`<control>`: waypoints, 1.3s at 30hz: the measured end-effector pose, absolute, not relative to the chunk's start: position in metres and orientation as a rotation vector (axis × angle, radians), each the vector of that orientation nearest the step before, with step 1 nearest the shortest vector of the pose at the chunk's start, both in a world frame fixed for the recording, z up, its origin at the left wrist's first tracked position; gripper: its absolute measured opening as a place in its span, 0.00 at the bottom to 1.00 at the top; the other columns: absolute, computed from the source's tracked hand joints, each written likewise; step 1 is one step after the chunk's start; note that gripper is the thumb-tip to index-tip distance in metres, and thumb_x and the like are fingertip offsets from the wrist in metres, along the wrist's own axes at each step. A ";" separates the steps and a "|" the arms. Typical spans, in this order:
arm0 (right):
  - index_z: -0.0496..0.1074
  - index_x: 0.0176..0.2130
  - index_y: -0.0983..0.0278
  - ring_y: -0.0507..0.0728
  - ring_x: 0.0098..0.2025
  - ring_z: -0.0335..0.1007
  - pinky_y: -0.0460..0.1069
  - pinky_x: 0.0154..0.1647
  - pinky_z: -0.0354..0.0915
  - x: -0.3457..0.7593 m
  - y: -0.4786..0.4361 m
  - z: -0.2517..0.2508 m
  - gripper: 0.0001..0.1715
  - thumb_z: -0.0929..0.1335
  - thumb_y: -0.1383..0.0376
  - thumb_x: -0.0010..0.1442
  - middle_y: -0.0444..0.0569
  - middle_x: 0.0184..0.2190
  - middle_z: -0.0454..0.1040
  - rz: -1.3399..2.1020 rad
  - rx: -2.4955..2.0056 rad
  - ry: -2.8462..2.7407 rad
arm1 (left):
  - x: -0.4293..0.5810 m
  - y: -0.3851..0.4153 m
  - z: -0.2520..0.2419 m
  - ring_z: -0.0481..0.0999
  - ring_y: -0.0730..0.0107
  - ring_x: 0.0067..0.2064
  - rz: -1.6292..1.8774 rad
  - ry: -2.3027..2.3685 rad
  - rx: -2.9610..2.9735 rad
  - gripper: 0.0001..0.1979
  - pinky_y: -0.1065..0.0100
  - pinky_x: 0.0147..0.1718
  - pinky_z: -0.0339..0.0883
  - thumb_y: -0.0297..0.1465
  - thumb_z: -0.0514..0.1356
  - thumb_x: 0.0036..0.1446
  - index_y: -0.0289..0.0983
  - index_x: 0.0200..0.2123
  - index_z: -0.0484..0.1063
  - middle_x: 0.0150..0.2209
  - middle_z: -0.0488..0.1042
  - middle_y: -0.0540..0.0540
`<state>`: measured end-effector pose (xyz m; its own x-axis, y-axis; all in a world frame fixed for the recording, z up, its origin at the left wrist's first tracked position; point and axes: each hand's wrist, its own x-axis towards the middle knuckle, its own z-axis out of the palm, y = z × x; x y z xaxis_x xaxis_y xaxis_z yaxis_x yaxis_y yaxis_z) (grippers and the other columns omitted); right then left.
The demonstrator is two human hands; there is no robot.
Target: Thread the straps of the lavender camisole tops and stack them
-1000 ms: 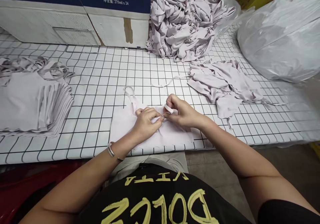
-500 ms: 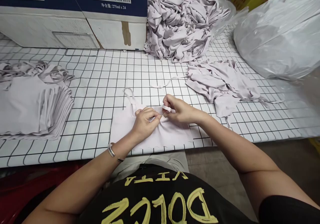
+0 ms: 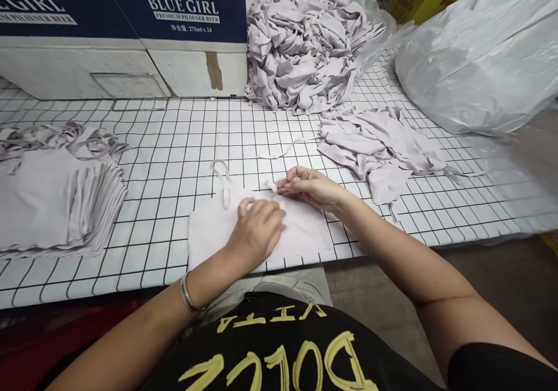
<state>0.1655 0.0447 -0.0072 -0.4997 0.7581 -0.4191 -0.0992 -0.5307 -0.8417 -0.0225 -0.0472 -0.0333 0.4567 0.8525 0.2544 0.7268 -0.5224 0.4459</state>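
A pale pink garment piece lies flat at the table's front edge, with a looped strap at its upper left. Over the middle of the garment is my left hand, fingers curled and blurred; whether they pinch the cloth is hidden. My right hand is at the garment's upper edge, its fingertips closed on a small white strap end. Behind the hands a thin loose strap rests on the checked cloth.
A stack of pale pieces lies at left. Behind stand a cardboard box and a big fabric heap. Crumpled pieces and a plastic bag are at right. The checked table ends close to my body.
My left hand has drawn away from the strap and turned palm down over the garment. My right fingers have straightened somewhat around the strap end. The view has shifted slightly.
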 end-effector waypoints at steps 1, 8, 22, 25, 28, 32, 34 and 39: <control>0.62 0.37 0.63 0.53 0.40 0.76 0.50 0.45 0.70 0.164 0.045 -0.007 0.19 0.74 0.69 0.49 0.50 0.38 0.78 2.066 -1.110 -1.017 | -0.023 -0.053 -0.035 0.68 0.56 0.55 0.565 1.215 2.522 0.14 0.50 0.60 0.48 0.36 0.53 0.65 0.36 0.50 0.70 0.52 0.73 0.39; 0.60 0.42 0.60 0.52 0.26 0.72 0.47 0.26 0.68 0.140 0.049 -0.005 0.32 0.78 0.66 0.43 0.41 0.27 0.74 1.758 -1.390 -1.404 | -0.027 -0.070 -0.046 0.43 0.55 0.70 0.211 0.822 2.704 0.35 0.49 0.66 0.29 0.53 0.44 0.64 0.41 0.68 0.50 0.70 0.48 0.44; 0.59 0.40 0.61 0.54 0.33 0.76 0.42 0.21 0.63 0.147 0.114 0.020 0.21 0.69 0.76 0.51 0.51 0.36 0.78 1.709 -1.238 -0.893 | -0.033 -0.066 -0.041 0.46 0.57 0.70 0.233 0.659 2.751 0.36 0.48 0.67 0.32 0.53 0.46 0.63 0.42 0.69 0.46 0.69 0.51 0.44; 0.60 0.41 0.62 0.54 0.31 0.76 0.44 0.21 0.65 0.152 0.125 0.014 0.23 0.71 0.76 0.48 0.51 0.34 0.78 1.729 -1.339 -1.018 | -0.030 -0.067 -0.039 0.46 0.57 0.70 0.222 0.646 2.747 0.36 0.47 0.66 0.32 0.53 0.46 0.63 0.43 0.69 0.47 0.69 0.51 0.43; 0.60 0.39 0.62 0.53 0.28 0.73 0.47 0.24 0.69 0.151 0.124 0.003 0.23 0.73 0.74 0.48 0.49 0.29 0.77 1.650 -1.477 -1.194 | -0.031 -0.072 -0.032 0.52 0.55 0.68 0.362 0.791 2.720 0.31 0.43 0.65 0.34 0.49 0.48 0.65 0.43 0.66 0.54 0.66 0.57 0.42; 0.60 0.37 0.60 0.51 0.22 0.65 0.46 0.24 0.64 0.166 0.112 0.008 0.19 0.73 0.67 0.51 0.43 0.23 0.71 1.388 -1.626 -1.308 | -0.065 -0.086 -0.016 0.67 0.56 0.58 0.831 1.357 2.503 0.16 0.49 0.59 0.54 0.34 0.52 0.65 0.39 0.54 0.67 0.55 0.71 0.40; 0.61 0.35 0.60 0.50 0.22 0.62 0.45 0.24 0.59 0.182 0.094 0.014 0.17 0.73 0.64 0.50 0.40 0.22 0.68 1.152 -1.697 -1.431 | -0.095 -0.096 -0.013 0.71 0.57 0.52 0.973 1.657 2.283 0.13 0.53 0.53 0.62 0.33 0.53 0.63 0.40 0.49 0.69 0.48 0.73 0.40; 0.67 0.28 0.61 0.55 0.28 0.65 0.48 0.27 0.55 0.210 0.015 0.002 0.15 0.73 0.56 0.46 0.44 0.27 0.71 0.734 -1.879 -2.061 | -0.149 -0.127 -0.029 0.71 0.54 0.47 0.729 2.133 1.882 0.13 0.53 0.46 0.65 0.40 0.52 0.62 0.40 0.46 0.68 0.45 0.71 0.41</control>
